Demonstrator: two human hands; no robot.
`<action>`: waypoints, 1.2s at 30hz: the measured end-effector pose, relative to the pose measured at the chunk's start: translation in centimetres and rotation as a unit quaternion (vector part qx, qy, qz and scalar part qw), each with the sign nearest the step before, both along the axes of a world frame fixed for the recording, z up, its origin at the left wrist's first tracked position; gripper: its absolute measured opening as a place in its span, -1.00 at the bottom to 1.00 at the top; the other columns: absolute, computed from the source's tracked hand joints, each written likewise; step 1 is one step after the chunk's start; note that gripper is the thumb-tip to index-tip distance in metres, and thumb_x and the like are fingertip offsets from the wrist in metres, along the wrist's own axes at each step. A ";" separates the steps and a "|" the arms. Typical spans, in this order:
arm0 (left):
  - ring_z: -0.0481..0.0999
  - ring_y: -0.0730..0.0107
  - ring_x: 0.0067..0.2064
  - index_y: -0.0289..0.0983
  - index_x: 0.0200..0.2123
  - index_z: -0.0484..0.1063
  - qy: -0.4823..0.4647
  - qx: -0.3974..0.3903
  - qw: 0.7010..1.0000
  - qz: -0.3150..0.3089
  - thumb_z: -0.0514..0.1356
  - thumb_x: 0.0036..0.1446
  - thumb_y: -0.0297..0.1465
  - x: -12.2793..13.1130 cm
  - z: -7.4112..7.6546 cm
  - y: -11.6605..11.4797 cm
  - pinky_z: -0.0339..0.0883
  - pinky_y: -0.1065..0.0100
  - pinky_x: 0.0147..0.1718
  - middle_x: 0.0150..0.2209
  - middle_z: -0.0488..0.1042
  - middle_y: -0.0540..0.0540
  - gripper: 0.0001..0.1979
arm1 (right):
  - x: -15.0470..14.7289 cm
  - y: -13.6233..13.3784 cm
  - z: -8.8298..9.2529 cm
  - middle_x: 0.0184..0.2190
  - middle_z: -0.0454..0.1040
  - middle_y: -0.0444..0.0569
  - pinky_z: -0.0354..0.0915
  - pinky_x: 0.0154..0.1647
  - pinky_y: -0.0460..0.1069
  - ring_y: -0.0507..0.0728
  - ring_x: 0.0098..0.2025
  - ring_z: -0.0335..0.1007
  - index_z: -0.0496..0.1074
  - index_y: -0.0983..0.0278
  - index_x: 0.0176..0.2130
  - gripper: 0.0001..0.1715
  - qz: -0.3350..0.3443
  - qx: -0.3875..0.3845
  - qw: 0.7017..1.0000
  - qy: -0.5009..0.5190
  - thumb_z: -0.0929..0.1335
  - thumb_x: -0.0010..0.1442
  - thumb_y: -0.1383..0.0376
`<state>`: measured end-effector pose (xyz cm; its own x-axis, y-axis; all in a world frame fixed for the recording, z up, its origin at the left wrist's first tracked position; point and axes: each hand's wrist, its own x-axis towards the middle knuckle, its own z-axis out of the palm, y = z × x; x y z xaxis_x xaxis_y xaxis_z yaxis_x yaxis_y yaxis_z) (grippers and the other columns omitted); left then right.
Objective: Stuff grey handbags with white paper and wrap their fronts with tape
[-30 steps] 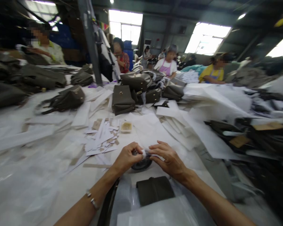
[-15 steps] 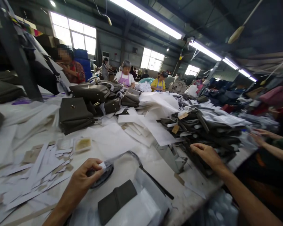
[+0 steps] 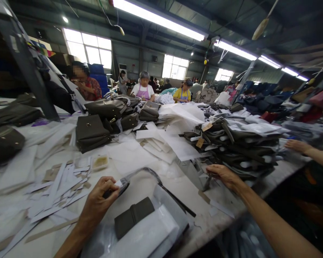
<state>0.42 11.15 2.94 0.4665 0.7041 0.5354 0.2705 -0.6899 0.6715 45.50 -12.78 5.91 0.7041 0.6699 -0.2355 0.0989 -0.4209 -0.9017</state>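
My left hand (image 3: pixel 106 191) is closed in a pinch on a dark bag strap (image 3: pixel 148 172) wrapped in clear film, with a small white piece at the fingertips. The strap curves over to a dark olive bag (image 3: pixel 134 216) partly covered by white wrapping sheets (image 3: pixel 156 233). My right hand (image 3: pixel 223 175) has its fingers pinched together at the near end of a grey, box-like holder (image 3: pixel 190 172), which looks like a tape dispenser. What lies between those fingertips is hidden.
Cut paper strips (image 3: pixel 56 193) and a small clear tub (image 3: pixel 100 162) lie to the left. Finished-looking bags (image 3: pixel 93 132) stand behind. A pile of dark bag pieces (image 3: pixel 239 147) rises at the right, near another person's hand (image 3: pixel 298 146). Several people sit farther back.
My right hand has moved left and slightly down, from beside the dark pile to the grey holder's end. My left hand keeps its pinch on the strap. The view has shifted slightly.
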 end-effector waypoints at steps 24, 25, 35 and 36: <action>0.50 0.30 -0.24 -0.20 -0.49 0.51 -0.009 0.008 1.000 0.009 0.22 0.06 0.04 0.2 0.3 -0.4 0.41 0.35 -0.24 -0.27 0.45 -0.09 -0.58 | -3.1 -4.6 -2.5 -0.58 0.53 0.00 0.34 -0.36 0.05 0.22 -0.43 0.46 0.51 0.27 -0.60 -0.64 -0.095 -0.014 0.994 -0.053 0.48 -0.34 0.04; 0.50 0.30 -0.24 -0.19 -0.49 0.51 -0.010 0.003 1.000 0.009 0.22 0.06 0.03 0.2 0.3 -0.4 0.41 0.36 -0.25 -0.27 0.45 -0.09 -0.60 | -3.3 -5.1 -3.1 -0.60 0.52 0.01 0.35 -0.37 0.07 0.24 -0.43 0.47 0.51 0.26 -0.62 -0.66 -0.100 -0.024 0.993 -0.055 0.47 -0.36 0.05; 0.44 0.36 -0.21 -0.25 -0.47 0.43 -0.049 -0.023 0.998 -0.011 0.21 0.08 -0.46 0.1 1.0 -2.6 0.35 0.34 -0.19 -0.27 0.38 -0.09 -0.91 | -12.9 1.7 1.5 -0.40 0.61 0.07 0.47 -0.30 0.08 0.29 -0.31 0.56 0.60 0.20 -0.25 -0.45 0.066 0.057 0.995 -0.039 0.54 -0.22 -0.03; 0.44 0.36 -0.21 -0.25 -0.46 0.43 -0.050 -0.023 0.998 -0.010 0.22 0.07 -0.48 0.1 0.9 -2.7 0.35 0.34 -0.20 -0.27 0.38 -0.09 -0.92 | -15.4 3.6 2.4 -0.47 0.59 0.01 0.46 -0.33 0.08 0.25 -0.39 0.54 0.56 0.21 -0.12 -0.37 0.141 0.082 0.986 -0.016 0.55 -0.18 0.00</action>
